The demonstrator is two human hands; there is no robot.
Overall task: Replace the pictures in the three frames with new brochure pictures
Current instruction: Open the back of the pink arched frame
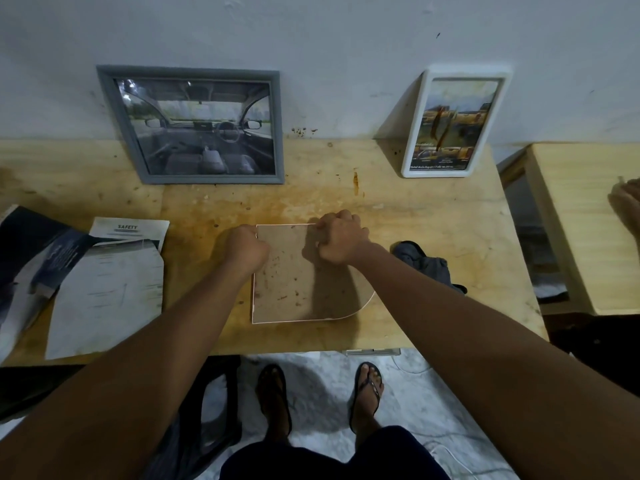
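Curled fingers (259, 242) of the left hand (246, 249) close on the left edge of the face-down frame (294, 289) near its far left corner. The right hand (341, 239) is bunched the same way on the far right part of the frame, its fingertips tucked under the knuckles, so exactly what they catch cannot be made out. This frame lies flat in the middle of the wooden table (433, 220), brown backing board upward, with a thin pale rim around it and its near right corner rounded. At the back of the table a grey frame (214, 179) leans on the wall (311, 46), holding a picture of a car interior. Well to its right a white frame (436, 173) also leans there, with a picture of yellow vehicles. Loose brochure pages (104, 289), one headed SAFETY, lie at the left of the table. A crumpled grey cloth (426, 265) sits just right of the right wrist.
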